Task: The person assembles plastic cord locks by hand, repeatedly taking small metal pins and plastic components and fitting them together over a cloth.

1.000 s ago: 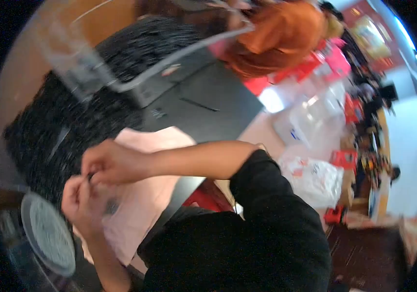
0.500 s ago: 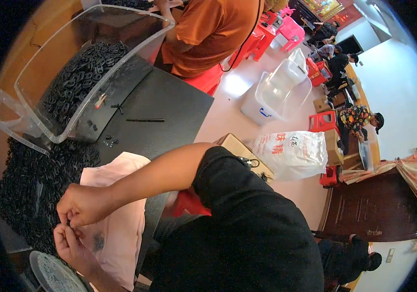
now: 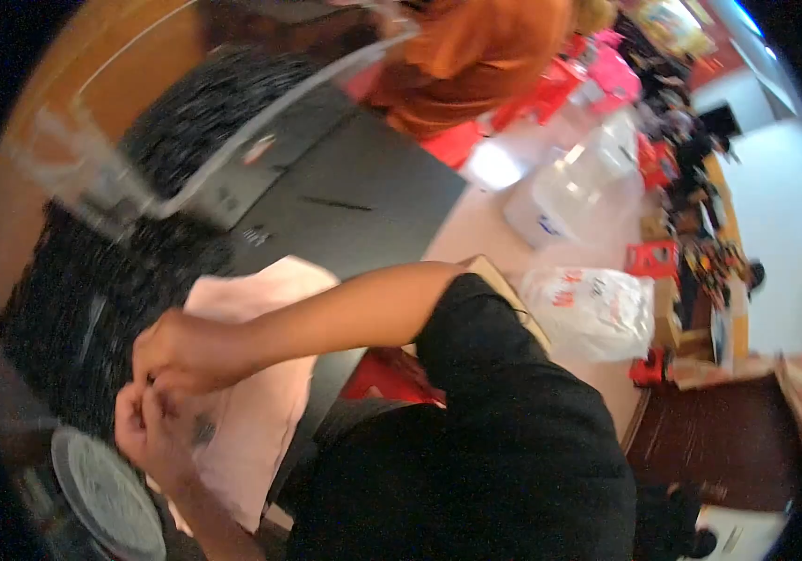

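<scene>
My right hand (image 3: 186, 351) is closed in a pinch, its forearm reaching across a pale pink cloth (image 3: 265, 280). Just below it, my left hand (image 3: 153, 425) also has its fingers pressed together, and the fingertips of both hands meet. Whatever they hold is too small and blurred to make out. Under and around the hands, the cloth bears a dark smudge. Beside them spreads a large heap of small black parts (image 3: 64, 318) on the dark table (image 3: 373, 168).
A clear plastic bin (image 3: 260, 140) with more black parts stands at the far side. A round, light-rimmed container (image 3: 106, 496) sits near my left hand. A thin black strip (image 3: 335, 203) lies on the table. A person in an orange shirt (image 3: 476, 65) is beside the bin.
The whole view has shifted and blurred, so the scene sits further right. My hands stay together, pinched at the fingertips.
</scene>
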A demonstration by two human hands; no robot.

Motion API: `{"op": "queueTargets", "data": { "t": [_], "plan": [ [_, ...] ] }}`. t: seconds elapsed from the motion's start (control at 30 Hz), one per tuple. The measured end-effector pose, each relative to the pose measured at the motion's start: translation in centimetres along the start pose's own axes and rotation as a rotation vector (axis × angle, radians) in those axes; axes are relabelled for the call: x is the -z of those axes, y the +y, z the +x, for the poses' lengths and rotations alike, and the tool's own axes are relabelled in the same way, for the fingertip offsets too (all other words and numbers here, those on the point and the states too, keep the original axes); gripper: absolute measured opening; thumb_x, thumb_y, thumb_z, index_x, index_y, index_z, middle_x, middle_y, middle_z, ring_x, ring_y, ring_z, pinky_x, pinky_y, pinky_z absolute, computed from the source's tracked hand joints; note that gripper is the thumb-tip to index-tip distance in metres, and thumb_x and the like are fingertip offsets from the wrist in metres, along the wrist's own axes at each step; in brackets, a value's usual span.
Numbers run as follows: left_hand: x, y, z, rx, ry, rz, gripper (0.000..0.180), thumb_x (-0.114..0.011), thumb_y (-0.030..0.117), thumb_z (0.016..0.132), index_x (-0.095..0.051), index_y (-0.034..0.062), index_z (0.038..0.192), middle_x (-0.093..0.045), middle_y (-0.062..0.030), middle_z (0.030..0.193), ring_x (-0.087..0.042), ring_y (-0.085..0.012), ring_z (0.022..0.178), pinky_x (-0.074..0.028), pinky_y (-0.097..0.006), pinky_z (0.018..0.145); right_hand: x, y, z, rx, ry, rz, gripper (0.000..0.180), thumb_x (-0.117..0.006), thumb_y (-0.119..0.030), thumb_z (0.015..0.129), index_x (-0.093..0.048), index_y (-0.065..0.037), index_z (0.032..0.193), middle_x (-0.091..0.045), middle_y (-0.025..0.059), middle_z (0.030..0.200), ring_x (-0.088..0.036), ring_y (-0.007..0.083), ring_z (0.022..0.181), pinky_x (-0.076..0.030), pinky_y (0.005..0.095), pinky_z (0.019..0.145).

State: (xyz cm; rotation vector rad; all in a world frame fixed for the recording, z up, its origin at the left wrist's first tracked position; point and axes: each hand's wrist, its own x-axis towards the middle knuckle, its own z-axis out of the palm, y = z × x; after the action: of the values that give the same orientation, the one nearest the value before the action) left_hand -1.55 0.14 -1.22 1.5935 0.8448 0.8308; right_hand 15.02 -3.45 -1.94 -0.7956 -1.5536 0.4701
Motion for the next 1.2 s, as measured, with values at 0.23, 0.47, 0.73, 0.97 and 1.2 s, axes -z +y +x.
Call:
{"op": "queueTargets", "data": {
  "t": [0.23, 0.47, 0.73, 0.97, 1.2],
  "plan": [
    [-2.4, 1.7, -0.4, 0.112, 0.032, -0.053, 0.008, -0.056, 0.002, 0.08, -0.06, 0.001, 0.087, -0.056, -0.0002, 0.071, -0.051, -0.0061, 0.059, -0.042, -0.019, 0.051, 2.2, -3.1, -0.9, -0.48, 0.01, 0.064, 0.017, -0.062, -0.001, 0.077, -0.06, 0.001, 0.093, -0.06, 0.005, 0.077, -0.057, 0.0086, 0.067, -0.048, 0.021, 0.057],
    [-1.8, 2.1, -0.8, 0.112, -0.004, -0.22, 0.008, -0.055, 0.006, 0.084, -0.059, -0.0006, 0.087, -0.057, -0.0015, 0.07, -0.051, -0.0046, 0.061, -0.042, -0.018, 0.054, 1.9, -3.6, -0.3, -0.676, 0.002, 0.364, 0.019, -0.061, 0.005, 0.076, -0.06, 0.003, 0.095, -0.059, 0.0046, 0.077, -0.058, 0.0094, 0.064, -0.049, 0.0213, 0.057],
    [-1.8, 1.6, -0.7, 0.061, 0.033, -0.089, 0.008, -0.055, 0.006, 0.084, -0.059, -0.0007, 0.082, -0.056, -0.0013, 0.068, -0.05, -0.0043, 0.059, -0.041, -0.019, 0.051, 1.6, -3.3, -0.3, -0.668, 0.013, 0.295, 0.017, -0.06, 0.004, 0.077, -0.06, 0.002, 0.093, -0.059, 0.0047, 0.076, -0.058, 0.0092, 0.062, -0.05, 0.0221, 0.054],
    [-1.5, 0.6, -0.7, -0.153, 0.036, 0.143, 0.007, -0.056, 0.006, 0.082, -0.058, 0.0003, 0.08, -0.056, -0.0012, 0.065, -0.05, -0.006, 0.056, -0.042, -0.021, 0.05, 0.8, -3.6, -0.7, -0.594, -0.032, 0.164, 0.015, -0.058, 0.006, 0.079, -0.06, 0.004, 0.094, -0.056, 0.007, 0.08, -0.057, 0.011, 0.063, -0.047, 0.0208, 0.057],
    [-1.6, 1.2, -0.6, 0.012, 0.034, -0.076, 0.009, -0.056, 0.008, 0.082, -0.059, -0.0001, 0.081, -0.056, -0.0023, 0.065, -0.05, -0.0065, 0.056, -0.041, -0.02, 0.05, 0.6, -3.5, -0.5, -0.56, 0.018, 0.161, 0.014, -0.057, 0.006, 0.078, -0.06, 0.003, 0.091, -0.056, 0.005, 0.076, -0.057, 0.0092, 0.062, -0.046, 0.0203, 0.056]
  ]
}}
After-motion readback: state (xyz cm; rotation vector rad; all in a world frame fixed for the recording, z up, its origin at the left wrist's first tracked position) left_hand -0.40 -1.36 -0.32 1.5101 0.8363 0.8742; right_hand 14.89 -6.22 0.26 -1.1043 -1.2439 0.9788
